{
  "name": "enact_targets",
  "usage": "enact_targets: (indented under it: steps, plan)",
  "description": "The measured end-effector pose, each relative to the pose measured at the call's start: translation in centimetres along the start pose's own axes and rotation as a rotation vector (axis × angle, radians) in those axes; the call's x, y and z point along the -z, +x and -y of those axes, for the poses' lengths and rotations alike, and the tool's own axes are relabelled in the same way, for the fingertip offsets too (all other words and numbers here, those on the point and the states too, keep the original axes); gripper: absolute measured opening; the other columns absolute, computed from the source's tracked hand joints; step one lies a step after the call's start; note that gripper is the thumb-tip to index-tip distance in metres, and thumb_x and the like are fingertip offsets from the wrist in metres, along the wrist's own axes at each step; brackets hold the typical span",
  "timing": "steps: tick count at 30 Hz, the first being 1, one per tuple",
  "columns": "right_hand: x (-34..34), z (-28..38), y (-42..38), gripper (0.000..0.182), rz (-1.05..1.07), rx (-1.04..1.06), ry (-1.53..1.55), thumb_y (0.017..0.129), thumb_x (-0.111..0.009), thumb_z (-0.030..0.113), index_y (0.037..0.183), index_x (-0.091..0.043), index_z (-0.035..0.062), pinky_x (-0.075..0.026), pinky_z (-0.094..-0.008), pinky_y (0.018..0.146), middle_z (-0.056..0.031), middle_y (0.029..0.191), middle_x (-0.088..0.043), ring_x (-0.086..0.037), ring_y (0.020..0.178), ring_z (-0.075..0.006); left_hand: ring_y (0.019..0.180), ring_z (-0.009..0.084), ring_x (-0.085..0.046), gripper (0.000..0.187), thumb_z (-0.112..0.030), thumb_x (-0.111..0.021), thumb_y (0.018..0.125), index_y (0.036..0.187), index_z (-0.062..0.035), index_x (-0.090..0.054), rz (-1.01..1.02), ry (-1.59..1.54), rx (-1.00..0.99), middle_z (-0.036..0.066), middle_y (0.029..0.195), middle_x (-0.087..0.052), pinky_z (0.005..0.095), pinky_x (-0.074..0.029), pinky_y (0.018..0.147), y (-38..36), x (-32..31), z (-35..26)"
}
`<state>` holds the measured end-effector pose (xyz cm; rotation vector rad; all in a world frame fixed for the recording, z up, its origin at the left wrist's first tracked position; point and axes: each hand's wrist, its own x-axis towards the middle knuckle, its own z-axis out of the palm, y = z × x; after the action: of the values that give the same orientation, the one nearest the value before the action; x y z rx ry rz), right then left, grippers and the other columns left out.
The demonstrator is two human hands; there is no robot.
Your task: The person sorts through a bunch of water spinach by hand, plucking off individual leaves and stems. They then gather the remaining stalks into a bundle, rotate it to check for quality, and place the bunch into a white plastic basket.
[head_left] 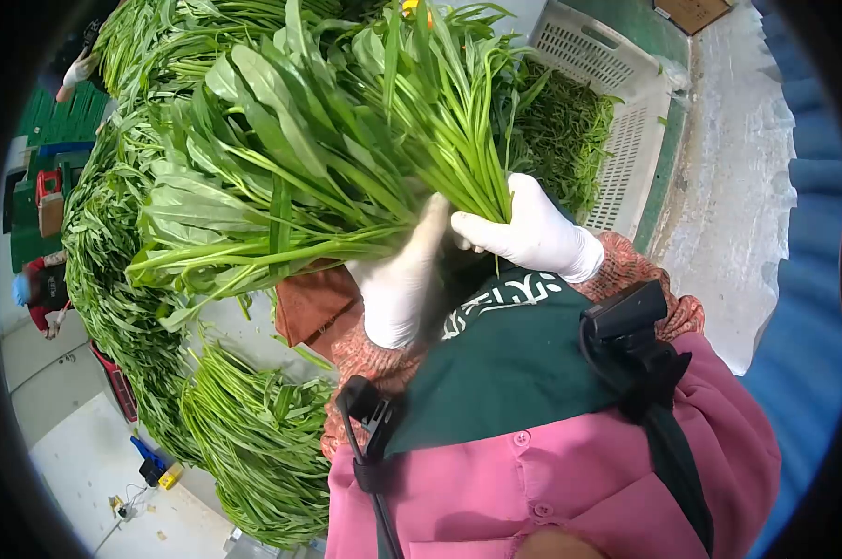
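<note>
My left hand [393, 284], in a white glove, is closed around the stem ends of a large bunch of water spinach [300, 158]. Long leaves fan out from it to the left and up; motion blurs its thumb a little. My right hand [537, 233], gloved the same way, grips the stems of a narrower bunch [454, 140] that points upward. Both hands are close together in front of my dark green apron [505, 363], and the stems of the two bunches nearly meet between them.
A white slotted crate [626, 130] with loose green trimmings [565, 135] stands at upper right. Long heaps of greens [114, 252] curve along the left, with another pile [253, 447] below. At far left is another person [44, 289]; a co-worker's gloved hand [78, 70] shows above.
</note>
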<state>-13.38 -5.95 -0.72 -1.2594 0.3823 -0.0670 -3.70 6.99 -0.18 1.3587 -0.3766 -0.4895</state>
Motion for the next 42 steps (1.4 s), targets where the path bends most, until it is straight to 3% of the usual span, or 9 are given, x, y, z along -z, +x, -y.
enact_targets:
  steps: [5, 8, 17, 20, 22, 30, 32, 38, 42]
  plan:
    - [-0.5, -0.1, 0.1, 0.026, -0.102, 0.144, -0.201, 0.089, -0.064, 0.01, 0.111, -0.06, -0.0038, -0.052, -0.03, 0.072, -0.0079, 0.091, -0.068, -0.062, 0.079, -0.0127, 0.093, 0.0142, -0.064, 0.031, 0.004, -0.073, 0.084, 0.113, 0.0007, -0.062, 0.032, 0.089, -0.101, 0.008, 0.105, -0.067, 0.0281, -0.052, 0.082, -0.1, 0.3, 0.6]
    - [-0.9, 0.1, 0.0, 0.025, -0.18, 0.219, -0.272, 0.088, -0.063, 0.01, 0.11, -0.061, -0.0032, -0.052, -0.0318, 0.073, -0.0112, 0.09, -0.07, -0.063, 0.079, -0.0145, 0.094, 0.0143, -0.064, 0.033, 0.004, -0.073, 0.084, 0.115, 0.0007, -0.062, -0.02, -0.037, 0.085, 0.007, 0.104, -0.067, 0.0285, -0.052, 0.084, -0.5, 0.4, 0.4]
    - [-0.9, 0.4, 0.4, 0.029, -0.345, 0.37, -0.287, 0.088, -0.066, 0.013, 0.111, -0.062, -0.0035, -0.054, -0.0336, 0.076, -0.0153, 0.092, -0.072, -0.068, 0.082, -0.0181, 0.065, 0.0127, -0.056, 0.016, -0.004, -0.072, 0.084, 0.097, -0.0007, -0.062, 0.121, -0.255, 0.268, 0.005, 0.077, -0.061, 0.0258, -0.045, 0.059, 0.2, 0.6, -1.3]
    - [4.8, 1.8, 1.0, 0.014, -0.44, 0.226, -0.042, 0.094, -0.061, 0.013, 0.094, -0.063, -0.0012, -0.045, -0.0249, 0.058, -0.0023, 0.075, -0.062, -0.054, 0.063, -0.0087, 0.06, 0.0159, -0.049, 0.015, -0.009, -0.067, 0.087, 0.093, 0.0013, -0.059, 0.167, -0.233, 0.21, 0.006, 0.065, -0.052, 0.0307, -0.04, 0.06, -0.2, 0.9, -2.3]
    - [6.4, 3.3, 0.6, 0.015, -0.593, 0.388, 0.046, 0.096, -0.058, 0.012, 0.084, -0.061, 0.002, -0.038, -0.0217, 0.054, 0.0016, 0.07, -0.055, -0.046, 0.058, -0.0046, 0.061, 0.0164, -0.051, 0.019, -0.007, -0.067, 0.087, 0.101, 0.003, -0.058, 0.139, -0.131, 0.204, 0.007, 0.069, -0.055, 0.0305, -0.043, 0.06, 0.0, 1.1, -2.1]
    - [10.1, 6.2, -2.8, 0.019, -0.671, 0.524, 0.044, 0.095, -0.062, 0.013, 0.079, -0.06, 0.0017, -0.042, -0.0254, 0.059, -0.001, 0.068, -0.059, -0.052, 0.061, -0.0097, 0.064, 0.0141, -0.061, 0.025, -0.005, -0.072, 0.087, 0.105, 0.0015, -0.056, 0.185, 0.157, 0.065, 0.007, 0.075, -0.062, 0.0266, -0.051, 0.056, 1.6, -1.2, -2.1]
    - [9.5, 6.2, -2.7, 0.014, -0.674, 0.567, 0.102, 0.093, -0.064, 0.012, 0.085, -0.063, 0.0004, -0.043, -0.0253, 0.059, -0.0012, 0.069, -0.059, -0.053, 0.061, -0.0098, 0.064, 0.0144, -0.06, 0.031, -0.007, -0.07, 0.089, 0.113, 0.0034, -0.055, 0.169, 0.005, 0.239, 0.007, 0.076, -0.062, 0.0265, -0.05, 0.056, 2.5, -1.1, -2.4]
    - [4.8, 4.6, -1.4, 0.015, -0.485, 0.407, 0.161, 0.091, -0.067, 0.008, 0.101, -0.064, -0.0031, -0.048, -0.0249, 0.061, -0.0029, 0.077, -0.064, -0.058, 0.066, -0.01, 0.099, 0.026, -0.058, 0.051, -0.012, -0.061, 0.09, 0.136, 0.0057, -0.048, 0.399, -0.618, 0.32, 0.012, 0.105, -0.063, 0.0422, -0.047, 0.097, 3.3, -0.5, -0.5]
    - [1.7, 3.3, -0.3, 0.027, -0.299, 0.165, 0.07, 0.089, -0.069, 0.008, 0.112, -0.064, -0.0032, -0.05, -0.0234, 0.071, -0.0051, 0.087, -0.068, -0.062, 0.077, -0.0091, 0.114, 0.0285, -0.061, 0.052, -0.005, -0.066, 0.087, 0.136, 0.0017, -0.049, 0.293, -0.727, 0.419, 0.016, 0.126, -0.063, 0.0427, -0.047, 0.102, 2.8, -1.5, -0.1]
